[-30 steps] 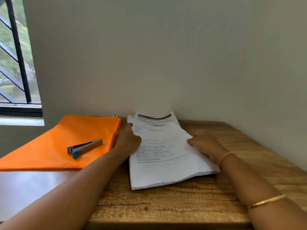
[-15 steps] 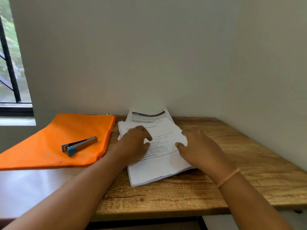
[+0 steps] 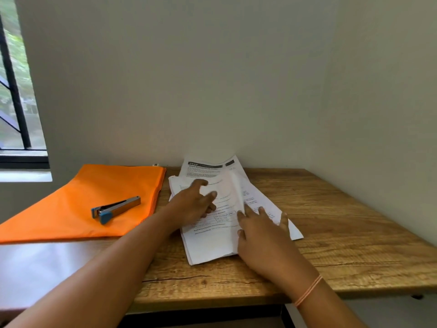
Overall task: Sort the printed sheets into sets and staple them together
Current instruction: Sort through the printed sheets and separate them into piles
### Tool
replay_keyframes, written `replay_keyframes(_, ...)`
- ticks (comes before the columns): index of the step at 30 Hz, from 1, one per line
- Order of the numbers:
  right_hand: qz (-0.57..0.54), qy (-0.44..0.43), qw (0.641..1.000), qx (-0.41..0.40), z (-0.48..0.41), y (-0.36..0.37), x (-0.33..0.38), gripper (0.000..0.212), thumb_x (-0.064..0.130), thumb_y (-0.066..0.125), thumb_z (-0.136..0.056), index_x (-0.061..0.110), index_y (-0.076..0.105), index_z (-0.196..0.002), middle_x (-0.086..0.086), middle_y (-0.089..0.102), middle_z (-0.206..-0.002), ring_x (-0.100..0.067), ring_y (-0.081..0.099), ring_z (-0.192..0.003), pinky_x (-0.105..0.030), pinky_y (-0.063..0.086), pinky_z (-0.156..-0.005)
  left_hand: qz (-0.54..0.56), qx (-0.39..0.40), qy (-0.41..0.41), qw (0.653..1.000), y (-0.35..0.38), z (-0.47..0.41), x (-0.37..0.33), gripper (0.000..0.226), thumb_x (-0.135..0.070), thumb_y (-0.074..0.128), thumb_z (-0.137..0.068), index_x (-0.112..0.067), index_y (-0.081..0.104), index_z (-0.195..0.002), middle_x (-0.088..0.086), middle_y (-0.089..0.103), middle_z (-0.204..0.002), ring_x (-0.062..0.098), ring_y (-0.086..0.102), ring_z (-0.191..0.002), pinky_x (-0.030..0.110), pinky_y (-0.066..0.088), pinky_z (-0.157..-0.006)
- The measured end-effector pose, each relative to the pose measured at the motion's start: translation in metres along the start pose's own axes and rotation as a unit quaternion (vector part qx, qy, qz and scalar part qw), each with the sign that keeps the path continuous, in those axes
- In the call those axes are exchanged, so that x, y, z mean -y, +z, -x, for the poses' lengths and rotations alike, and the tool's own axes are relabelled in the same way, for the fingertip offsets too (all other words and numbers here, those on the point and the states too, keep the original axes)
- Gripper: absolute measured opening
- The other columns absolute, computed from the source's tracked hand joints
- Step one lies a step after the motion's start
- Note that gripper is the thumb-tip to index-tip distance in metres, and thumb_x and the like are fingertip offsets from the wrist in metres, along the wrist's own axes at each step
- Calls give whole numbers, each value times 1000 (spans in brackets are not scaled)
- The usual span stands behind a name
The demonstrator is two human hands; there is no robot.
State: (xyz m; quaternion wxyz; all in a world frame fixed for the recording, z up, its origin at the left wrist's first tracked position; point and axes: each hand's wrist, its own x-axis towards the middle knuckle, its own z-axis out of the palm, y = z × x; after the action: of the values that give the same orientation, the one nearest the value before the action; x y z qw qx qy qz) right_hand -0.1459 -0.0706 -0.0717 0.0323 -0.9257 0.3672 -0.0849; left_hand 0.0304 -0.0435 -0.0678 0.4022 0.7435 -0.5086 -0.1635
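Head view: sorting's happening. Right grip (image 3: 262, 237), spread flat, is pressing the printed sheets (image 3: 210, 245) on the counter (image 3: 343, 233); left grip (image 3: 191, 207) is curling over them, can't tell if pinching. Next is probably needing one sheet separated.

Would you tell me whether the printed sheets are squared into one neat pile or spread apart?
Spread apart: the printed sheets are fanned, one sticks out rightward under the right hand, another at the far end.

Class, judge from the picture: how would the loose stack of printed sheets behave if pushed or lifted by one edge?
Probably floppy: the top sheet curls up. A push would likely fan the stack apart, since its edges lie staggered.
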Motion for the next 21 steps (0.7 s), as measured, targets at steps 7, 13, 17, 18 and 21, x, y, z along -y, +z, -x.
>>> replay_keyframes(7, -2, -82, 996, 19, 10, 8, 28, 50, 24, 33, -99, 22, 26, -148, 12, -2, -159, -32, 1, -146, -66, -14, -106, 378, -76, -80, 919, -10, 5, 2, 26, -18, 57, -93, -24, 43, -114, 7, 61, -104, 27, 62, -97, 43, 56, -79)
replay_keyframes(13, -199, -94, 975, 28, 9, 3, 19, 37, 22, 39, -98, 36, 55, -128, 16, 22, -155, -19, 20, -143, -50, 6, -118, 267, -207, -115, 934, -22, -2, 12, 61, 9, 58, -83, -14, 38, -135, 12, 50, -117, 28, 55, -96, 29, 51, -62)
replay_keyframes(17, -481, -27, 874, -61, 12, -10, 7, 29, 16, 44, -97, 29, 69, -89, 24, 60, -109, 5, 54, -91, -9, 41, -75, 229, -198, -118, 946, -26, -3, 14, 38, 7, 62, -81, -10, 59, -114, 13, 54, -120, 28, 56, -97, 37, 54, -81)
replay_keyframes(18, -461, -11, 883, -94, 10, -9, 1, 27, 18, 44, -97, 29, 67, -89, 23, 60, -104, 3, 55, -89, -13, 44, -77, 230, -188, -124, 947, -26, -3, 15, 38, 6, 63, -81, -9, 60, -115, 13, 55, -122, 29, 57, -101, 40, 53, -87)
replay_keyframes(21, -217, 60, 969, -102, 5, 1, -19, 27, 35, 39, -99, 37, 57, -119, 5, 50, -134, -15, 46, -123, -42, 30, -112, 206, -168, -146, 953, -26, -4, 15, 39, 2, 65, -82, -9, 61, -119, 13, 52, -130, 30, 54, -109, 35, 50, -87)
